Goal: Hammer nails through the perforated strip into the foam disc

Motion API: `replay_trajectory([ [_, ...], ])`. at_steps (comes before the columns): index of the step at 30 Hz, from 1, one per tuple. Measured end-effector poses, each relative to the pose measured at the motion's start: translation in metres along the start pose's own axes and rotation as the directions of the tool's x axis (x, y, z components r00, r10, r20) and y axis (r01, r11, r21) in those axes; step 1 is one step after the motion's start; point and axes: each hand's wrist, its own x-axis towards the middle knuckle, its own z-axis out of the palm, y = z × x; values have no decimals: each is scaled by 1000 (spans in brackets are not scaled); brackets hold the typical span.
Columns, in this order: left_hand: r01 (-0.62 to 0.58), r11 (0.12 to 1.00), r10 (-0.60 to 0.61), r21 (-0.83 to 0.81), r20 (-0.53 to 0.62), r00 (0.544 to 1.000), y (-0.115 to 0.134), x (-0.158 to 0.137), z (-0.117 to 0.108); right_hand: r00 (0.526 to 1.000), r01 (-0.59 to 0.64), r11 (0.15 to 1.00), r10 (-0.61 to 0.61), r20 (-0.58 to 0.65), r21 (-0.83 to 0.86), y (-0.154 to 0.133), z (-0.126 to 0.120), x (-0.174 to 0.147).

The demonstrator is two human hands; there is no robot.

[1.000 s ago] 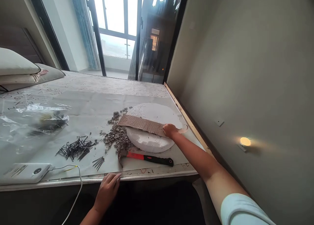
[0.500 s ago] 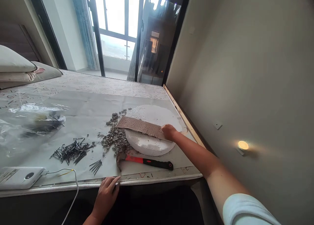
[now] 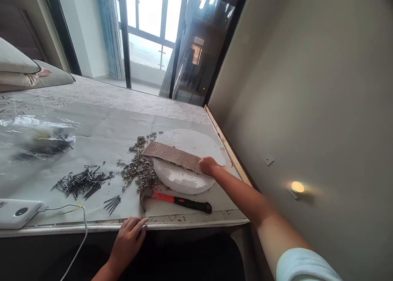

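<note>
Nearest, her left hand point(image 3: 127, 242) rests loosely open on the mattress edge point(image 3: 190, 223), holding nothing. Just beyond lies a red-handled hammer point(image 3: 175, 200). Farther out, the right hand point(image 3: 208, 165) is closed on the perforated brown strip point(image 3: 172, 155), which lies across the white foam disc point(image 3: 187, 160) beside the rubble point(image 3: 138, 170).

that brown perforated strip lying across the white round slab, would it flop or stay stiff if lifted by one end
The brown perforated strip lies flat and straight with its far end overhanging the white round slab without drooping, so it probably stays fairly stiff. It looks thin, so likely light. The right hand presses one end, suggesting it slides easily.
</note>
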Motion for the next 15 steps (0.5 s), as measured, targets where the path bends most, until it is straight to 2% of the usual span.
replay_trajectory([
  [2, -40, 999, 40, -21, 19, 999, 13, 22, 0, 1000, -6, 1000, 6, 0, -2, -1, 0, 0],
  [5, -86, 995, 89, -51, 45, 995, 38, 79, 11, 1000, -19, 1000, 19, -6, -4, -3, 1, 0],
  [9, -127, 990, 132, -58, 91, 987, 64, 170, 50, 999, -37, 999, 36, -29, -2, -5, 1, -2],
  [11, -140, 989, 147, -53, 146, 978, 71, 206, 73, 998, -45, 999, 45, -41, 3, -5, 1, -3],
  [13, -165, 985, 171, -45, 217, 961, 74, 230, 94, 997, -52, 999, 52, -48, 15, -6, 0, -3],
  [15, -166, 986, 169, -36, 301, 939, 74, 241, 110, 997, -62, 998, 63, -46, 33, -6, -1, -1],
])
